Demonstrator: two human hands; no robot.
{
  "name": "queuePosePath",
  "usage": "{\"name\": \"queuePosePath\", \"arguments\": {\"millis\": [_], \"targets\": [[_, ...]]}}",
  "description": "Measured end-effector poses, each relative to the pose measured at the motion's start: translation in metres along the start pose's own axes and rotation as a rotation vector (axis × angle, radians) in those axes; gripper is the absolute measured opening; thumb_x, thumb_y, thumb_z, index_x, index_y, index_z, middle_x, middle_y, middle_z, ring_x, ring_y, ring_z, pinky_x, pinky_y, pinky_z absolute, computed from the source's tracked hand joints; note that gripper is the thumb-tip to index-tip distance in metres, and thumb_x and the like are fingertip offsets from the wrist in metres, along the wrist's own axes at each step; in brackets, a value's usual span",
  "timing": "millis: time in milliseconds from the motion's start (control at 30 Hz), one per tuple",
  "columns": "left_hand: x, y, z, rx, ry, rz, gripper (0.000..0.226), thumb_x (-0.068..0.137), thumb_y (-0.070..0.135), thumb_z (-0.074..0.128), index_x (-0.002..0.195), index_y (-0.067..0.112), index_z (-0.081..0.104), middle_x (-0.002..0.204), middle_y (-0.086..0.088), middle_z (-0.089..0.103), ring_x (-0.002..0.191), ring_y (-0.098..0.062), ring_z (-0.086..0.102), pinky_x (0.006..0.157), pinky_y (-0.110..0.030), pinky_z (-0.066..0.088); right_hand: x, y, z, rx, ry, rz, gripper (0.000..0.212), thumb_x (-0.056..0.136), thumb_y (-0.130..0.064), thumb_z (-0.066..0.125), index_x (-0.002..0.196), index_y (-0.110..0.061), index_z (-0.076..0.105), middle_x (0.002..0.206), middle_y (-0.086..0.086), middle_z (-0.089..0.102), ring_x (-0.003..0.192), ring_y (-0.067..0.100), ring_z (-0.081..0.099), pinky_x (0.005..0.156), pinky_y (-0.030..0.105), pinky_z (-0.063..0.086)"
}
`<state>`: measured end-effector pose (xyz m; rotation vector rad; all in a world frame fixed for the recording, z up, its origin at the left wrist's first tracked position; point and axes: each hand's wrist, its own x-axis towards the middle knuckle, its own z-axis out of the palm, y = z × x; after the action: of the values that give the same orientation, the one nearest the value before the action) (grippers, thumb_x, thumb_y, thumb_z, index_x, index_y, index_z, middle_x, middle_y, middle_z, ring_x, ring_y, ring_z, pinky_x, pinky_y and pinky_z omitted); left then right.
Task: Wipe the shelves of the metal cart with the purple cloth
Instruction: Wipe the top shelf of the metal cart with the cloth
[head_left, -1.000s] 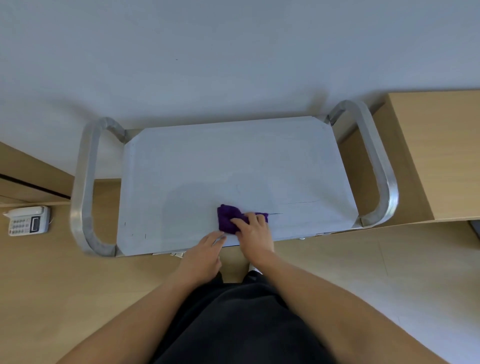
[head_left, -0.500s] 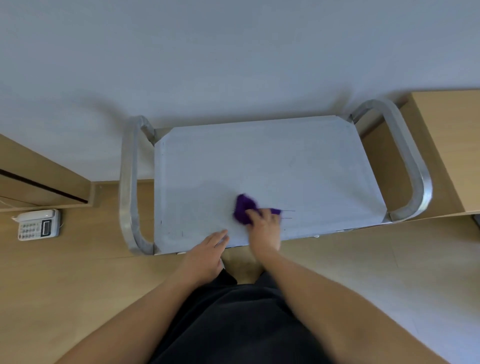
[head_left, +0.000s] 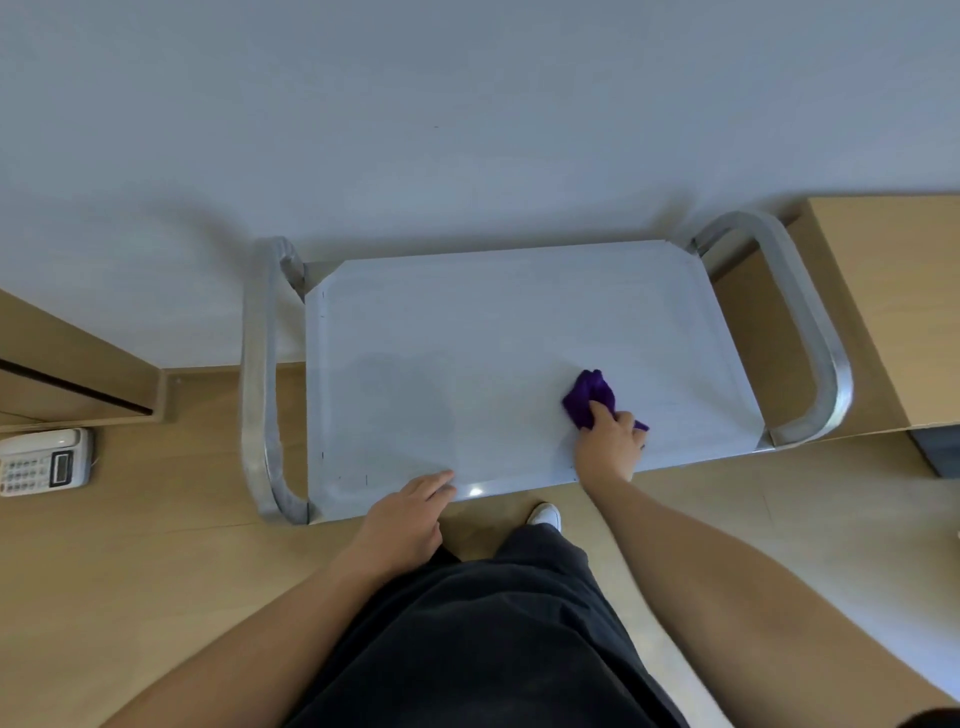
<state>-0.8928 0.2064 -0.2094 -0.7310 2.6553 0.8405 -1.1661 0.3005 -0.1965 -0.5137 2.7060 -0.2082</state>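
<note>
purple cloth (head_left: 589, 397) moved right — right hand (head_left: 610, 447) gripping, left hand (head_left: 408, 519) on cart (head_left: 467, 332)

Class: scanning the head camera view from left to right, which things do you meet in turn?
In order: telephone → cart's left handle → left hand → purple cloth → cart's right handle → wooden cabinet.

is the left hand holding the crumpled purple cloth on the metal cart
No, the right hand grips the crumpled purple cloth; the left hand rests on the near edge of the top shelf.
</note>
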Motion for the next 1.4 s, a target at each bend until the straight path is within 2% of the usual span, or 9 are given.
{"name": "queuePosePath", "arguments": {"millis": [200,367,733,867,1000,1100,1167,1300,1400], "targets": [[0.018,0.004,-0.007,0.076,0.038,-0.021,0.04,0.085,0.012,0.049,0.124,0.014,0.057,0.143,0.004,0.043,0.122,-0.018,0.045,0.083,-0.031,0.049,-0.057,-0.055,0.036,-0.051,-0.07,-0.412,0.046,0.092,-0.018,0.049,0.135,-0.033,0.05,0.131,0.006,0.049,0.111,0.03,0.043,0.097,0.035,0.038],[0.048,0.026,-0.015,0.116,0.054,-0.051,0.034,0.089,0.014,0.047,0.119,0.013,0.06,0.139,0.001,0.043,0.115,-0.02,0.047,0.08,-0.028,0.05,-0.022,-0.039,0.024,0.008,-0.12,-0.498,0.044,0.089,-0.023,0.055,0.131,-0.035,0.052,0.123,0.001,0.052,0.112,0.024,0.043,0.098,0.033,0.039],[0.155,0.124,-0.032,0.112,0.03,0.004,0.04,0.093,0.019,0.04,0.13,0.012,0.051,0.151,-0.002,0.032,0.129,-0.021,0.04,0.088,-0.032,0.047,0.107,0.036,-0.046,0.058,-0.147,-0.38,0.043,0.086,-0.024,0.057,0.128,-0.036,0.054,0.119,0.002,0.053,0.109,0.024,0.044,0.088,0.037,0.047],[0.195,0.154,-0.033,0.124,0.024,-0.022,0.041,0.095,0.019,0.041,0.135,0.011,0.047,0.158,-0.004,0.021,0.142,-0.022,0.026,0.098,-0.034,0.043,0.175,0.078,-0.087,0.019,-0.107,-0.27,0.046,0.085,-0.024,0.055,0.13,-0.032,0.052,0.118,0.008,0.053,0.107,0.031,0.045,0.084,0.04,0.049],[0.218,0.17,-0.031,0.124,-0.004,-0.078,0.043,0.095,0.019,0.041,0.137,0.008,0.043,0.161,-0.005,0.013,0.146,-0.022,0.017,0.102,-0.038,0.041,0.223,0.109,-0.112,-0.02,-0.057,-0.148,0.044,0.089,-0.025,0.053,0.133,-0.029,0.046,0.124,0.011,0.048,0.11,0.032,0.042,0.086,0.042,0.047],[0.221,0.175,-0.024,0.1,-0.017,-0.137,0.048,0.095,0.02,0.042,0.141,0.007,0.037,0.162,-0.004,0.009,0.147,-0.021,0.013,0.1,-0.035,0.044,0.213,0.085,-0.095,-0.066,-0.006,-0.072,0.046,0.091,-0.022,0.05,0.136,-0.027,0.041,0.13,0.014,0.044,0.115,0.037,0.041,0.094,0.047,0.042],[0.218,0.178,-0.019,0.087,-0.02,-0.166,0.054,0.095,0.02,0.042,0.146,0.007,0.031,0.163,-0.003,0.004,0.148,-0.021,0.008,0.102,-0.034,0.043,0.187,0.061,-0.073,-0.105,-0.008,-0.162,0.048,0.092,-0.022,0.048,0.139,-0.026,0.038,0.132,0.014,0.043,0.115,0.039,0.041,0.096,0.047,0.039],[0.218,0.182,-0.018,0.077,-0.032,-0.205,0.06,0.095,0.02,0.042,0.15,0.006,0.024,0.163,-0.004,-0.001,0.15,-0.021,0.002,0.107,-0.032,0.039,0.148,0.039,-0.047,-0.1,-0.117,-0.655,0.046,0.091,-0.021,0.053,0.136,-0.026,0.048,0.128,0.01,0.051,0.109,0.033,0.045,0.094,0.04,0.04],[0.221,0.185,-0.022,0.063,-0.045,-0.217,0.058,0.094,0.021,0.042,0.148,0.006,0.025,0.163,-0.003,-0.002,0.149,-0.022,0.002,0.102,-0.033,0.043,0.188,0.045,-0.067,-0.019,-0.152,-0.752,0.042,0.088,-0.023,0.059,0.13,-0.025,0.058,0.12,0.012,0.055,0.104,0.035,0.05,0.092,0.041,0.042]]}}
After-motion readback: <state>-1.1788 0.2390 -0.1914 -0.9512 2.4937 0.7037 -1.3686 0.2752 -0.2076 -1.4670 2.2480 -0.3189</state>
